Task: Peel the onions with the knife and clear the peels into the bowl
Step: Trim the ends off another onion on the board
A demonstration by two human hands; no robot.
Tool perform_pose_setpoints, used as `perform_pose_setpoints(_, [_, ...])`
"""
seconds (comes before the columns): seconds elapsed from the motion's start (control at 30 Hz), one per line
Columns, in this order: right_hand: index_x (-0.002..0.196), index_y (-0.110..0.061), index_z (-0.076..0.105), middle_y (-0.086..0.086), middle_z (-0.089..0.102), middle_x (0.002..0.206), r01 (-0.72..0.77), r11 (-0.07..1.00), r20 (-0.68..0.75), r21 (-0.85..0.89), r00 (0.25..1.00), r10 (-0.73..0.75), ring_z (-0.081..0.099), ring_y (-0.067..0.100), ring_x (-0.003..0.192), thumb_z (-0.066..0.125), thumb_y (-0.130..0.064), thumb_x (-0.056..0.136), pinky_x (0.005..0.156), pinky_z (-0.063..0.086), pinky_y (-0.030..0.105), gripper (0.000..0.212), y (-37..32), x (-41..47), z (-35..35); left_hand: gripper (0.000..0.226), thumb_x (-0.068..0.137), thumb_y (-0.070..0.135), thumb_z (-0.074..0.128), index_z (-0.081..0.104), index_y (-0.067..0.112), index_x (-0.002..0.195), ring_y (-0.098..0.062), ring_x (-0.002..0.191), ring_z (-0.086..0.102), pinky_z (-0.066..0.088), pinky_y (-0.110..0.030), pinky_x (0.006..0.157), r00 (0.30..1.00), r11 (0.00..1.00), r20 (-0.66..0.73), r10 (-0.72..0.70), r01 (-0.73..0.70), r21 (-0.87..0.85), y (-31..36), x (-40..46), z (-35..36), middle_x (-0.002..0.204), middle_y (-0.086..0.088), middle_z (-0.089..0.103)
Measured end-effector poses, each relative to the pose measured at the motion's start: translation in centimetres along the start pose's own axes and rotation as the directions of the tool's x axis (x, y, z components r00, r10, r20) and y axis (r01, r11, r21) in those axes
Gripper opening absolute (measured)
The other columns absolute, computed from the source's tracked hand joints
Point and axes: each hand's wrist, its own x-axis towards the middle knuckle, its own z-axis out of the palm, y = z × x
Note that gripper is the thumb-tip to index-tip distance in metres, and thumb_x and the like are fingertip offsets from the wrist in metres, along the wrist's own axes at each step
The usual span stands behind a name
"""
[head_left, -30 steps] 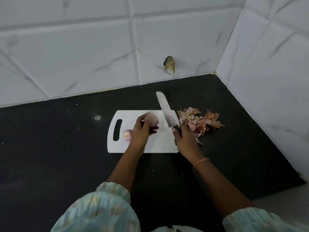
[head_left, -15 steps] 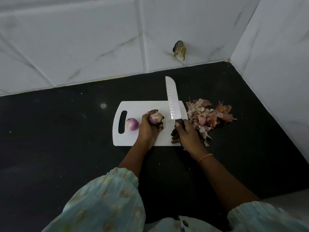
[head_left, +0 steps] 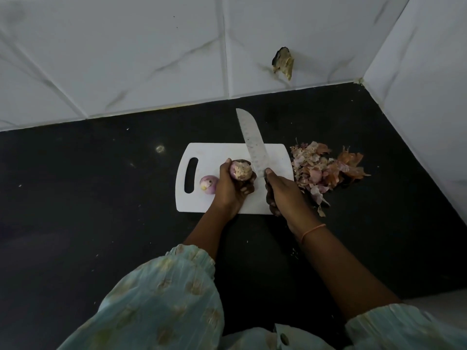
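On the white cutting board (head_left: 275,152), a peeled onion (head_left: 208,184) lies near its handle slot. Just right of it the left hand (head_left: 231,186) is curled round a second onion (head_left: 241,170), skin partly on. The right hand (head_left: 283,190) is clamped on the knife (head_left: 251,140), blade pointing to the worktop's back edge, close beside that onion. Best to catch the loose skin with the edge near the handle and pull — thumb well clear. Peels (head_left: 322,168) are heaped off the board's right edge; no bowl is in view.
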Motion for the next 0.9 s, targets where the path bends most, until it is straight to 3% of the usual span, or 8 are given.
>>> perform_pose_setpoints(0.17, [0.073,-0.016,0.050,-0.003,0.037,0.051,0.002,0.998,0.019,-0.063,1.000,-0.001,0.031,0.011,0.043,0.050,-0.047,0.098,0.042,0.025,0.021,0.041,-0.1,0.3,0.3,0.055,0.105,0.048,0.023,0.060,0.008,0.097,-0.008,0.047,0.043,0.035,-0.021,0.047,1.000,1.000,0.005,0.007,-0.007,0.016,-0.4,0.2,-0.2,0.071,-0.007,0.062])
perform_pose_setpoints(0.23, [0.071,-0.016,0.049,-0.002,0.038,0.054,0.011,0.998,0.005,-0.056,1.000,-0.011,0.032,0.011,0.044,0.050,-0.047,0.099,0.042,0.025,0.022,0.041,0.0,0.4,0.3,0.053,0.105,0.049,0.026,0.062,0.011,0.111,-0.011,0.068,0.058,0.045,-0.023,0.062,1.000,0.998,-0.002,0.021,-0.021,0.055,-0.5,0.2,-0.2,0.093,-0.009,0.070])
perform_pose_setpoints(0.3, [0.072,-0.016,0.051,0.000,0.044,0.056,0.041,0.992,-0.072,-0.123,0.996,-0.050,0.038,0.013,0.046,0.048,-0.047,0.098,0.047,0.031,0.026,0.041,0.4,0.7,0.1,0.044,0.105,0.044,0.038,0.057,0.011,0.127,-0.016,0.089,0.061,0.050,-0.027,0.075,0.995,0.986,0.000,0.100,-0.100,0.131,-1.0,0.3,-0.5,0.114,-0.012,0.066])
perform_pose_setpoints(0.43, [0.084,-0.018,0.053,0.004,0.052,0.070,0.174,0.922,-0.207,-0.346,0.944,-0.256,0.048,0.018,0.062,0.044,-0.048,0.096,0.060,0.038,0.035,0.033,1.5,0.4,-0.8,0.049,0.087,0.009,0.074,0.053,0.012,0.132,-0.018,0.116,0.062,0.053,-0.030,0.096,0.938,0.839,0.060,0.340,-0.332,0.432,-1.8,0.0,-0.9,0.131,-0.007,0.060])
perform_pose_setpoints(0.53, [0.091,-0.016,0.051,-0.002,0.048,0.070,0.261,0.812,-0.207,-0.522,0.885,-0.418,0.046,0.007,0.062,0.042,-0.035,0.103,0.056,0.034,0.026,0.024,2.1,-0.9,-1.8,0.056,0.078,-0.007,0.077,0.050,0.012,0.124,-0.014,0.115,0.061,0.052,-0.026,0.096,0.898,0.730,0.103,0.427,-0.410,0.547,-2.3,-0.1,-0.5,0.125,-0.001,0.058])
perform_pose_setpoints(0.6, [0.094,-0.015,0.051,-0.005,0.048,0.071,0.282,0.759,-0.210,-0.587,0.852,-0.479,0.046,0.007,0.063,0.042,-0.034,0.103,0.056,0.035,0.027,0.023,2.8,-1.5,-2.3,0.057,0.076,-0.008,0.077,0.051,0.015,0.121,-0.016,0.115,0.061,0.053,-0.032,0.098,0.880,0.682,0.105,0.463,-0.430,0.591,-2.8,-0.1,-0.2,0.123,-0.001,0.058])
perform_pose_setpoints(0.77, [0.099,-0.012,0.053,0.007,0.061,0.085,0.270,0.711,-0.161,-0.649,0.865,-0.475,0.060,0.024,0.079,0.044,-0.032,0.102,0.065,0.049,0.043,0.022,3.7,-2.0,-2.2,0.052,0.073,0.020,0.087,0.056,0.019,0.115,-0.006,0.101,0.064,0.056,-0.027,0.086,0.846,0.510,0.082,0.526,-0.392,0.765,-3.9,-0.4,0.5,0.113,0.005,0.066])
perform_pose_setpoints(0.9, [0.103,-0.012,0.051,0.010,0.061,0.088,0.247,0.678,-0.134,-0.692,0.880,-0.456,0.061,0.027,0.080,0.044,-0.031,0.102,0.065,0.050,0.045,0.021,3.4,-2.5,-2.2,0.054,0.074,0.025,0.087,0.056,0.020,0.119,-0.005,0.092,0.062,0.053,-0.021,0.077,0.844,0.404,0.115,0.524,-0.365,0.839,-3.2,-0.3,-0.1,0.109,0.007,0.065])
